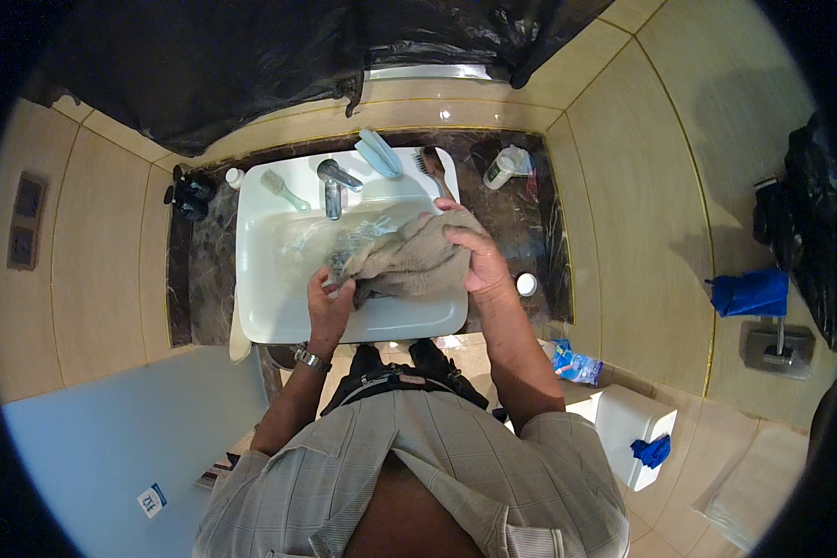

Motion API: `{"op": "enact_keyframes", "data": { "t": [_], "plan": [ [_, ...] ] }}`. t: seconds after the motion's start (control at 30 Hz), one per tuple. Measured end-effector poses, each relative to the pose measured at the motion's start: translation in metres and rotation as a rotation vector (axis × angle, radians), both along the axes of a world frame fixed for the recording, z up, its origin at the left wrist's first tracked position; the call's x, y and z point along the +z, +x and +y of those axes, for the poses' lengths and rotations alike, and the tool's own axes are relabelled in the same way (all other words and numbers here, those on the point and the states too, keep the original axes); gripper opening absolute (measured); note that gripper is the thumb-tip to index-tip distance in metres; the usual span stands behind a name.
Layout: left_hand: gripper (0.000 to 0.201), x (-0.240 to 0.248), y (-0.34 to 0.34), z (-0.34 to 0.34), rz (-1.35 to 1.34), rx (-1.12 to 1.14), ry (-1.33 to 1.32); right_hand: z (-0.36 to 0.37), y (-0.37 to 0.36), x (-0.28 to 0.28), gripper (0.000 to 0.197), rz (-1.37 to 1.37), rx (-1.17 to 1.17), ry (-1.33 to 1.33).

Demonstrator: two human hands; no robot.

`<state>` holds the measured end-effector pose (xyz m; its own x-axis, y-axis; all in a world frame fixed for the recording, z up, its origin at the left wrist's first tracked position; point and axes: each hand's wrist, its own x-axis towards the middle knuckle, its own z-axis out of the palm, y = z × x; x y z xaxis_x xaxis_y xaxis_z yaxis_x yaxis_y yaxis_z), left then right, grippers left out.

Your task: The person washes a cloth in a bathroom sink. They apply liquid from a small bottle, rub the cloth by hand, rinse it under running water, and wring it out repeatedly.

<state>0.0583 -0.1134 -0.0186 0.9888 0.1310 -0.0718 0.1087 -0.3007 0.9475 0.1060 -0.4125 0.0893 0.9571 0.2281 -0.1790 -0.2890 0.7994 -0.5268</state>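
Note:
A wet beige-grey cloth [417, 259], bunched and drooping in folds, stretches between my hands over the white sink [298, 321]. My right hand [479, 253] is closed on its right end, thumb and fingers gripping the fabric. At its left end, the thumb and fingers of my left hand [329, 296] pinch the cloth's edge. Cloudy water [298, 244] lies in the basin below. Behind the cloth stands the chrome faucet [335, 186]; whether water runs from it I cannot tell.
On the sink's back rim lie a pale green brush [286, 191], a light blue brush [378, 153] and a brown-handled brush [434, 167]. A white container [504, 167] and a white cap [526, 284] rest on the dark marble counter [530, 228]. A white toilet [632, 432] stands at the right.

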Motion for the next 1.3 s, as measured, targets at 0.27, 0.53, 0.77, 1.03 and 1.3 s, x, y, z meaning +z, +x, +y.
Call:
{"op": "enact_keyframes", "data": {
  "t": [0.27,0.53,0.77,1.03,1.3],
  "plan": [
    [0.063,0.033,0.002,-0.048,0.569,-0.122,-1.146,0.085,-0.014,-0.002,0.052,-0.512,0.28,-1.1],
    [0.074,0.011,0.018,-0.069,0.524,-0.167,-1.819,0.063,-0.034,0.025,0.045,-0.703,0.475,-1.059],
    [0.079,0.041,0.016,-0.074,0.515,-0.069,-1.776,-0.091,0.042,-0.113,0.035,-0.125,-0.578,-1.242],
    [0.088,0.08,-0.032,-0.053,0.414,0.143,-1.694,-0.164,0.128,-0.185,0.1,0.102,-0.62,-1.875],
    [0.087,0.079,-0.086,-0.019,0.303,0.312,-1.683,-0.188,0.151,-0.223,0.092,0.091,-0.712,-1.918]
  ]
}}
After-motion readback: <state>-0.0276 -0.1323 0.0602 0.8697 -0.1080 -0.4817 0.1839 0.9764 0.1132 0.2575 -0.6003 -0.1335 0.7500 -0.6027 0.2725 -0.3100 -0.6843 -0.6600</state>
